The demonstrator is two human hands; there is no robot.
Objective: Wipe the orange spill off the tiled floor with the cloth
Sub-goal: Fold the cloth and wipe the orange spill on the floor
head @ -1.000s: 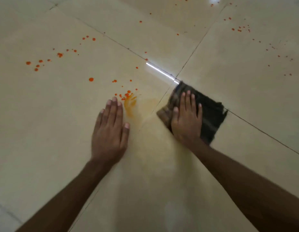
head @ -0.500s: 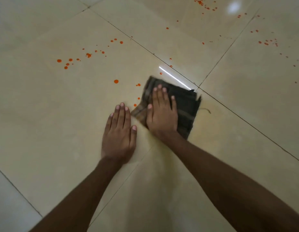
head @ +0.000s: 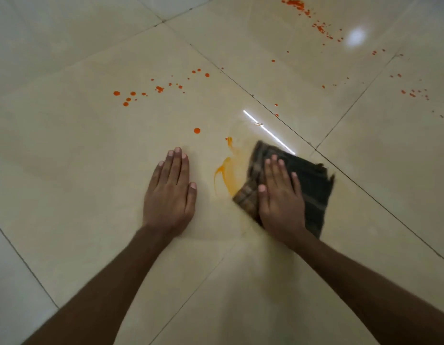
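Spill (head: 225, 174): orange streak is lying on the floor between the two hands, just left of the cloth's near-left edge; a thin yellow film is spreading around and toward the person.
Cloth (head: 308, 188): dark folded checked rag is lying flat on the tile, near the grout line running to its right.
Right hand (head: 280, 195): is pressing flat on the cloth, fingers straight, nothing curled around it.
Left hand (head: 170, 192): is resting flat on the bare floor (head: 66, 170), fingers straight, holding nothing, bracing the body.
Change: half a second ago the cloth was lying just beside the left hand, covering the patch; now it is sitting back to the right, apart from that hand, and the patch is showing again as a smeared streak rather than separate drops.
Meaning: the strokes are thinning and spreading the near drops, not yet lifting them fully; I judge this patch is needing more passes.
Remaining: round drop (head: 196, 130) beyond the streak, scattered drops (head: 158, 88) farther left, and specks (head: 296, 5) on the far tiles are all sitting untouched, so the task is looking early.
Glare: a bright light reflection (head: 268, 131) is lying just beyond the cloth.
Writing: none is showing; no brand or label is readable on cloth or tiles.
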